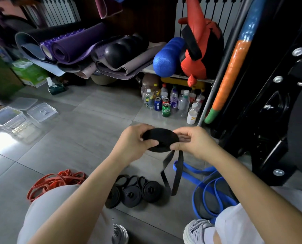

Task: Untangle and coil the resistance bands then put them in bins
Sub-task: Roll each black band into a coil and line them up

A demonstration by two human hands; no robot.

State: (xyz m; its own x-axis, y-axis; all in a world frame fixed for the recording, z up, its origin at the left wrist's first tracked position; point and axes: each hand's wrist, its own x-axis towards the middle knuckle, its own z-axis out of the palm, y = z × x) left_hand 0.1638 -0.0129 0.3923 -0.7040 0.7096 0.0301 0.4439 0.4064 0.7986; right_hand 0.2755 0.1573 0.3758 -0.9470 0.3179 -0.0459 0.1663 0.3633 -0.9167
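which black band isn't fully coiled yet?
The black band held between left hand and right hand: its tail hangs loose. The floor coils are wound.

Indoor light is uneven and mostly dim. Far left of the black band coil, hard white glare floods the grey floor tiles and bleaches the clear plastic bins. Right of the coil, the black metal frame sinks into deep shadow, only its bolts glinting. Behind the coil, the rolled mats sit in gloom. The coil is sharp; the top-left corner beyond it smears into blur, and straight lines bow toward the edges.
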